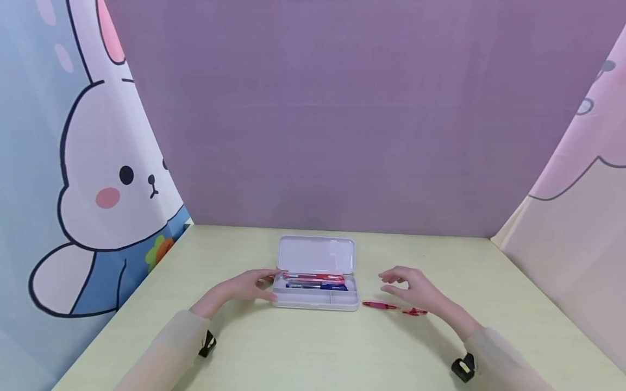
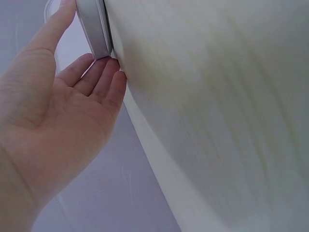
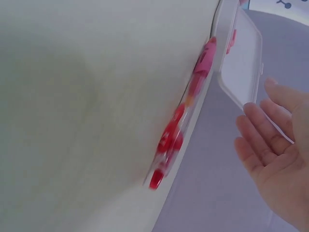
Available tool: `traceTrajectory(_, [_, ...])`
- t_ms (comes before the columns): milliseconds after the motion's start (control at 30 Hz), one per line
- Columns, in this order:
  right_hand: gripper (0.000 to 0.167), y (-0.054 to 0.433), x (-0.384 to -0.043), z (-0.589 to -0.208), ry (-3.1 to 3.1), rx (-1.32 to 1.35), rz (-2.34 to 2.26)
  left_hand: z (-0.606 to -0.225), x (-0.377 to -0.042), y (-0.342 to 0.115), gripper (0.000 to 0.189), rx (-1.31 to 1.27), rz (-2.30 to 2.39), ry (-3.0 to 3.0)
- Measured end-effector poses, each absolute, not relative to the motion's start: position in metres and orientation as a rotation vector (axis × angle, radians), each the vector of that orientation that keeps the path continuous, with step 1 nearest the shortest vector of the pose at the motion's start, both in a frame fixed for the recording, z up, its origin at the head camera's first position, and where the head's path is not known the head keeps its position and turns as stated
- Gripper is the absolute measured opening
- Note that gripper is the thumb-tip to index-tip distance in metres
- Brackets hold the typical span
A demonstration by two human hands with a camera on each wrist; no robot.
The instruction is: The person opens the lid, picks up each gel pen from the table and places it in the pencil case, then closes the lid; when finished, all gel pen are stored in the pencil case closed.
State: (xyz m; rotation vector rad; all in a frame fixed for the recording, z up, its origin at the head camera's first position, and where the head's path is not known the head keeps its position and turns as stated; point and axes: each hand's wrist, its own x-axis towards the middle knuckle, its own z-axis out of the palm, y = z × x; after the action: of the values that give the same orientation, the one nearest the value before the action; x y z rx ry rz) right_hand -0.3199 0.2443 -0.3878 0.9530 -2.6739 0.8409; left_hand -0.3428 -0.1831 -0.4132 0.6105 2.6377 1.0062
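A white pencil case [image 1: 300,306] lies on the table with its lid [image 1: 315,255] raised at the back. Inside it are pens, among them a red pen [image 1: 320,277] and a blue pen [image 1: 320,286]. My left hand [image 1: 249,285] holds the case's left end, thumb at the front corner and fingers farther back. To the right of the case, my right hand [image 1: 413,285] hovers with fingers loosely bent and nothing in them. Below it on the table lie a pink pen [image 1: 379,305] and a clear-and-red item [image 3: 170,137], blurred in the right wrist view.
The pale wooden table [image 1: 274,353] ends at a purple backdrop [image 1: 342,119] behind the case. A curtain with a cartoon rabbit [image 1: 112,163] hangs on the left, and a pink and cream curtain [image 1: 582,217] on the right.
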Motion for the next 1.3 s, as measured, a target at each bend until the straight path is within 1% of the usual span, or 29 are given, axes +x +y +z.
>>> traceTrajectory(367, [0.023, 0.266, -0.31, -0.391, -2.686, 0.995, 0.824, -0.415, -0.345, -0.185, 0.075, 0.624, 1.001, 2.631])
traceTrajectory(800, [0.021, 0.29, -0.303, -0.392, -2.761, 1.049, 0.896, -0.415, -0.345, -0.185, 0.076, 0.638, 0.996, 2.637])
traceTrajectory(1100, [0.006, 0.296, -0.302, -0.394, -2.769, 1.088, 0.854, -0.413, -0.344, -0.186, 0.077, 0.673, 1.012, 2.613])
traceTrajectory(1300, [0.006, 0.297, -0.304, -0.396, -2.791, 1.129, 0.864, -0.412, -0.343, -0.185, 0.076, 0.667, 0.997, 2.626])
